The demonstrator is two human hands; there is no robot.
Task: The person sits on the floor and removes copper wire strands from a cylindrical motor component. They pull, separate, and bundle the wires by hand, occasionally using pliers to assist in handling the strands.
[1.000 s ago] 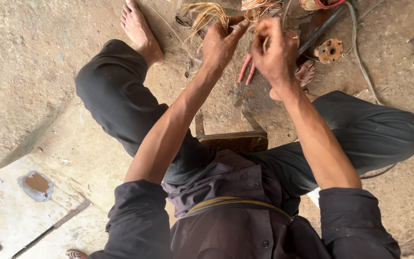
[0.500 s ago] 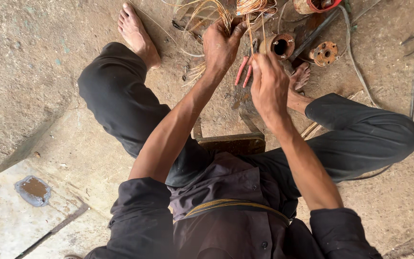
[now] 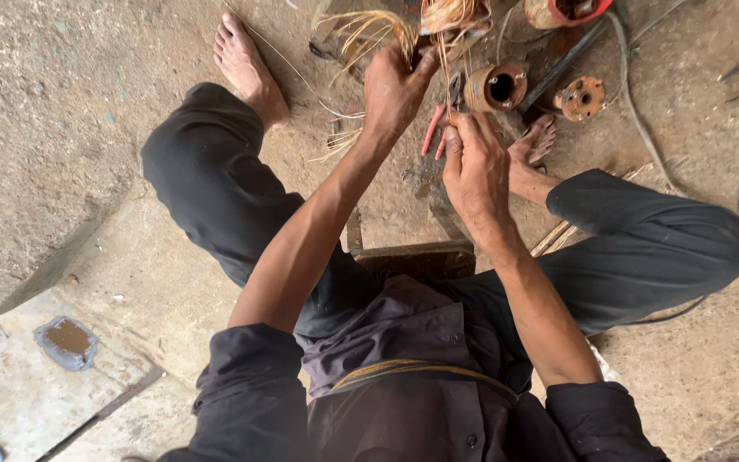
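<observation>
Wires [image 3: 369, 30], thin and straw-coloured, fan out at the top of the view, and the left hand [image 3: 393, 85] is closed around the bunch, fingers curled tight over the strands. Some loose strands trail down to the floor beside the left wrist. The right hand [image 3: 472, 167] sits just below and to the right, fingers drawn together and pinching what looks like a single strand that runs up to a second tuft of wires [image 3: 448, 15] at the top edge; the grip is partly hidden, so the strand itself is hard to make out. Just beside the right hand's fingertips lie red handles [image 3: 432, 133], probably pliers, on the floor.

Right of the hands lies a rusty cylinder [image 3: 495, 87], its dark round opening turned towards the camera. Near it sits a round rusty flange [image 3: 581, 97] with small holes around its rim. A dark bar [image 3: 568, 58] runs diagonally between them, up towards a red-rimmed can [image 3: 568, 10] at the top edge. A dark cable [image 3: 635, 103] curves across the floor on the right.

The person sits on a low wooden stool [image 3: 416, 257], knees wide, with one bare foot [image 3: 245, 67] at upper left and the other foot [image 3: 536, 141] close beside the right hand. A grey tray [image 3: 66, 340] with brown contents rests on the concrete slab at lower left.
</observation>
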